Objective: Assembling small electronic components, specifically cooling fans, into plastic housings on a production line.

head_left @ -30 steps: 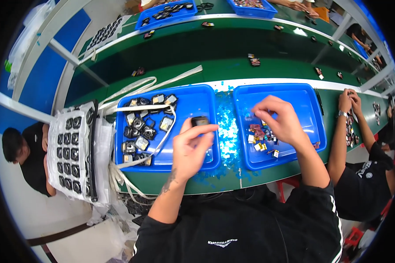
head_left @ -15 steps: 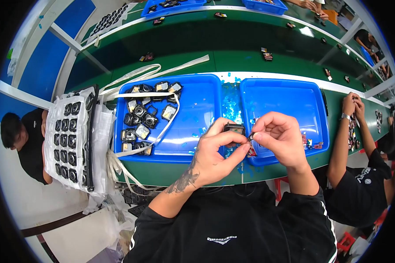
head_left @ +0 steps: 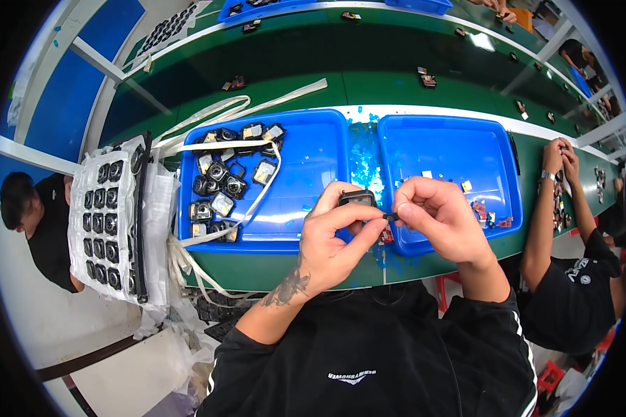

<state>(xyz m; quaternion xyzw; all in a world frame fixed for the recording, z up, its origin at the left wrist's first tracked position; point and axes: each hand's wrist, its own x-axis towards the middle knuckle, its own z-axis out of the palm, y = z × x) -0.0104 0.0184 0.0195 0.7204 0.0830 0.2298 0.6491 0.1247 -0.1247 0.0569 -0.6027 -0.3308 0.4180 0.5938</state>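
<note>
My left hand is closed around a black square device housing, which stands up behind its fingers. Between the fingertips of both hands shows a small black part. My right hand pinches this part from the right side; its exact shape is too small to make out. Both hands hover over the front of two blue trays. In the left tray lie several black camera-like units with round lenses. The right tray contains small red and yellow parts.
Blue film scraps litter the green bench between the trays. White straps cross the left tray. A white holder with rows of black units stands at left. Co-workers sit at left and right.
My left hand and the black housing have shifted slightly left, and the hands are a little farther apart. More of the small black part now shows between the fingertips.
</note>
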